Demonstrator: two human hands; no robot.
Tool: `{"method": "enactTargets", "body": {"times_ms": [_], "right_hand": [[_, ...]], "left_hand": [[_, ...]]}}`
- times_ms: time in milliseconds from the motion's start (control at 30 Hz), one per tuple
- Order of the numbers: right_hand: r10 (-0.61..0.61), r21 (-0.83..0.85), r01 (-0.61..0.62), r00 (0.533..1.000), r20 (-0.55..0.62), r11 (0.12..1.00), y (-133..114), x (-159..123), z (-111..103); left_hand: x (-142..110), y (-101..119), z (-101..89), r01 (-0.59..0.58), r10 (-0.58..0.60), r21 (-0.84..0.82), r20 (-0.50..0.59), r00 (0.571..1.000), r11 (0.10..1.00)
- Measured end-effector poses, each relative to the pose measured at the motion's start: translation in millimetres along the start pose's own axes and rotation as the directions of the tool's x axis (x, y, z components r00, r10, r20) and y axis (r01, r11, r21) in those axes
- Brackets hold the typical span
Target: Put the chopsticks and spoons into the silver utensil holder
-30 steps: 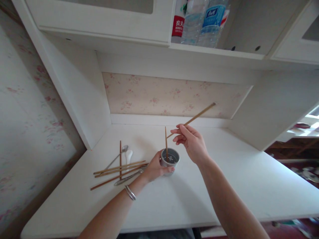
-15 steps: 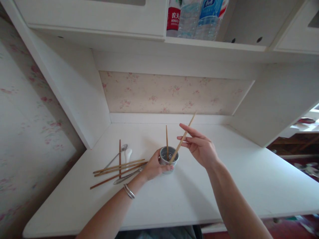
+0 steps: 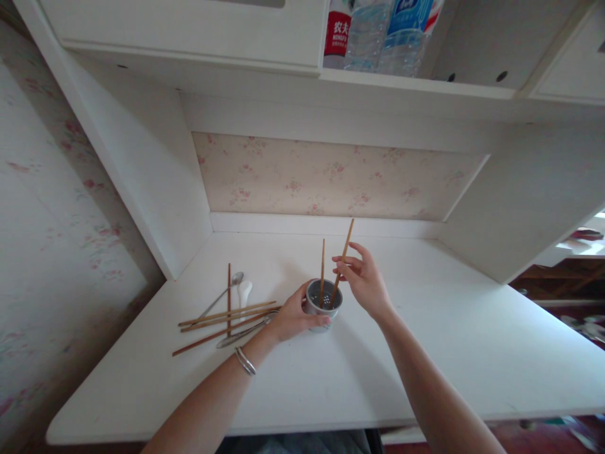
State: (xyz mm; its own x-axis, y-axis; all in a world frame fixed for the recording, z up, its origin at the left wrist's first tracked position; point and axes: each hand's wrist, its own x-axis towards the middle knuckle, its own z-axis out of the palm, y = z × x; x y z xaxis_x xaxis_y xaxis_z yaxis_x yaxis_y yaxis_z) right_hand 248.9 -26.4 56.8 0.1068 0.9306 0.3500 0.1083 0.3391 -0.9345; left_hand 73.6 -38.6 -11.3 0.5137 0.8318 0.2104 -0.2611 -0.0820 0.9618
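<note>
My left hand is wrapped round a metal utensil holder with small holes in its bottom. One chopstick stands upright inside it. A second chopstick is pinched between the thumb and fingers of my right hand, its lower end inside the holder and its top leaning right. Left of my left hand lie several loose chopsticks, metal spoons and a white spoon, partly crossing one another.
All of this rests on a white desk. Overhead hangs a white cabinet whose shelf holds plastic bottles. Side panels rise at left and right, with a floral back wall behind.
The chopstick at my right hand has gone from slanting across the holder's rim to standing steeper inside it. My right fingers, stretched out before, now pinch it. My left hand keeps its hold.
</note>
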Motion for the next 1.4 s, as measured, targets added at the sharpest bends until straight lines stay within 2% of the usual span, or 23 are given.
{"method": "enactTargets", "body": {"times_ms": [133,300,533,733,967,1400], "right_hand": [[0.074,-0.126,-0.074,0.997,-0.009,0.989,13.3,-5.4,3.6],[0.052,-0.263,-0.061,0.998,-0.038,0.963,21.5,-8.6,3.9],[0.01,-0.359,-0.041,0.996,-0.086,0.932,11.1,-11.3,7.5],[0.025,-0.427,-0.059,0.996,-0.084,0.903,8.4,-12.5,11.8],[0.045,-0.426,-0.064,0.998,-0.054,0.902,20.3,-16.6,15.8],[0.065,-0.367,-0.082,0.996,-0.06,0.927,22.4,-21.2,14.5]], "left_hand": [[-0.5,-6.9,-5.3,0.023,-0.023,0.004,-0.066,0.998,1.0],[-1.2,-7.2,-10.0,0.045,-0.045,-0.01,-0.025,0.999,0.999],[0.4,-5.5,-13.1,0.059,-0.058,-0.03,0.026,0.998,0.998],[1.3,-9.4,-13.6,0.053,-0.053,-0.046,0.012,0.999,0.998],[1.2,-11.4,-14.1,0.031,-0.03,-0.053,0.034,0.999,0.998],[1.9,-13.5,-14.0,0.045,-0.045,-0.051,0.015,0.999,0.998]]}}
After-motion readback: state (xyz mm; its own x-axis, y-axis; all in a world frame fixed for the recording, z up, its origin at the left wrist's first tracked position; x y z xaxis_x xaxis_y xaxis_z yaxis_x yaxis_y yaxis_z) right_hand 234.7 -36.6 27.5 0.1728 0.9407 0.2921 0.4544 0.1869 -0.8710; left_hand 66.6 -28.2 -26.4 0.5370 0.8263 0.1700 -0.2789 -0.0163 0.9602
